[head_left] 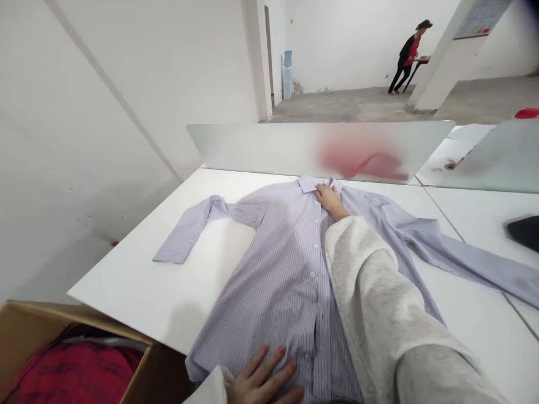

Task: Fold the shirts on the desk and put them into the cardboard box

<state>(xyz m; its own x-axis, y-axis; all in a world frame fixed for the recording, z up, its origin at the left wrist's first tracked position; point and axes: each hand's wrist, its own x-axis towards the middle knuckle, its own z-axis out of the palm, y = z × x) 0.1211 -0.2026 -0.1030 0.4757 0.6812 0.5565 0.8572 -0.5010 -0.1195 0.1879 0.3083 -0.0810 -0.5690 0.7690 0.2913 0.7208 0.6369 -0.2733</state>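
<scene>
Lilac pinstriped cotton button-front shirt (286,269) lies face-up, sleeves spread, on white smooth surface (138,280). Right hand (330,199) flat on collar, left hand (263,381) flat on lower front; both open, well apart. Brown cardboard box (166,376) lower left, red fabric (76,370) inside. Wall poster (480,17) upper right, print unreadable.

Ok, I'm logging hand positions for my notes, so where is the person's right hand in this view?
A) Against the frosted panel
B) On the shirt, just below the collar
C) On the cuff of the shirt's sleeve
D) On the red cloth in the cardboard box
B. The right hand rests on the striped shirt just below the collar.
</scene>
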